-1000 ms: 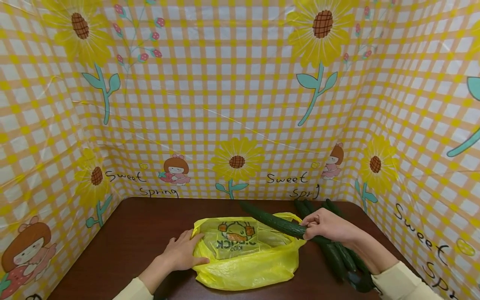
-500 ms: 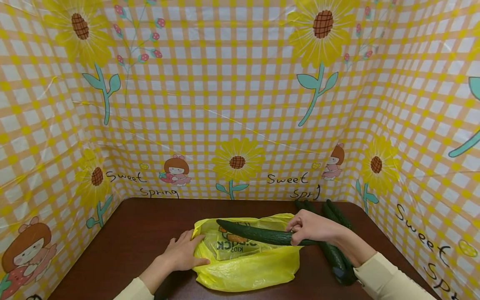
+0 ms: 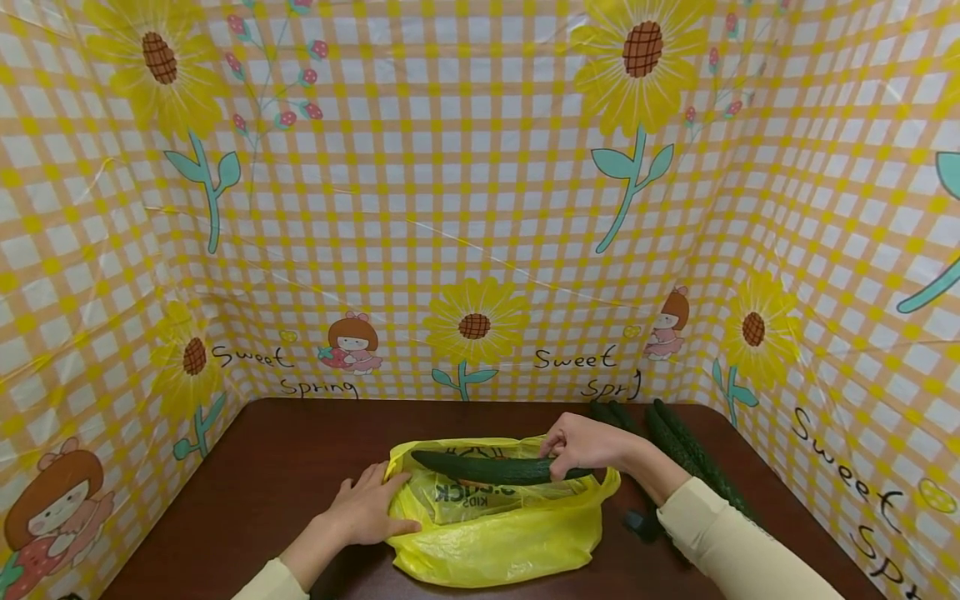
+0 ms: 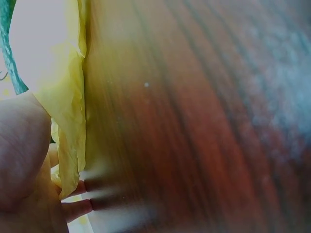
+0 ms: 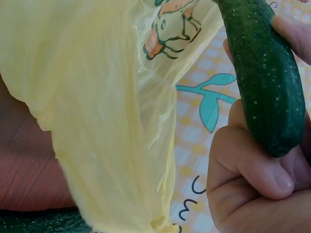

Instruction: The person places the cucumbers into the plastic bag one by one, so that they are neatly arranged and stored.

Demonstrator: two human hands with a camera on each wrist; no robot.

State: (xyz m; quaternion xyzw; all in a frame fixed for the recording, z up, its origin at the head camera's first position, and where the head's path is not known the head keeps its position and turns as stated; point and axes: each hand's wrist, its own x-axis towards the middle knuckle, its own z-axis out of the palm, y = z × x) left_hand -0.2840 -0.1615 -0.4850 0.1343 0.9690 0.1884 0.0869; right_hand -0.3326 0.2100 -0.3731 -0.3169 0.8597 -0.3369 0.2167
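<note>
A yellow plastic bag with a printed cartoon chick lies on the table, its mouth spread toward me. My right hand grips a long dark green cucumber near its right end, sideways over the bag's mouth. Close up in the right wrist view, thumb and fingers curl round the cucumber near its rounded end. At the bag's left edge rests my left hand, fingers spread, with index finger and thumb over the rim. Plastic hangs beside the thumb in the left wrist view, and the other fingertips reach past it.
Several more cucumbers lie on the right of the dark brown table, partly hidden by my right forearm. A checked cloth with sunflowers surrounds the table at the back and sides.
My right hand has carried the cucumber leftward and lower, from the bag's right side to over its mouth. The cucumber now lies nearly level. The left hand has stayed at the bag's edge.
</note>
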